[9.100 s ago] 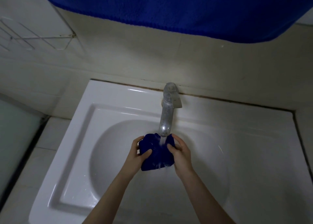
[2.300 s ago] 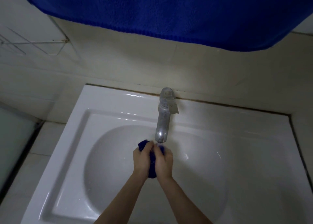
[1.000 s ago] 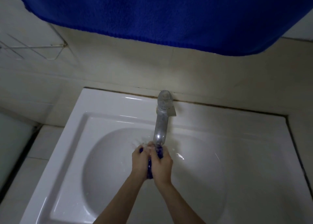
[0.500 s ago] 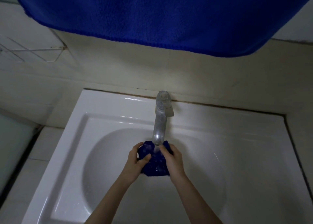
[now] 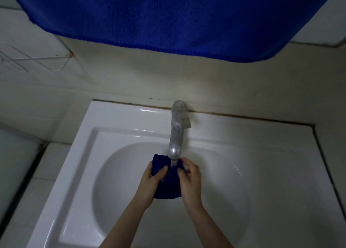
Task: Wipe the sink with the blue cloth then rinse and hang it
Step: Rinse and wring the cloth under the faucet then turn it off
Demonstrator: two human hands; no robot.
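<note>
Cloth [image 5: 167,184] under tap [image 5: 176,141] stream, our left hand [image 5: 149,184] and right hand [image 5: 190,182] fingers pinching it; we'd keep kneading over sink [image 5: 116,131], squeeze well.

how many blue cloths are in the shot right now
2. A small blue cloth is held in both hands, left hand and right hand, under the tap over the sink. A large blue towel hangs across the top of the view.
</note>
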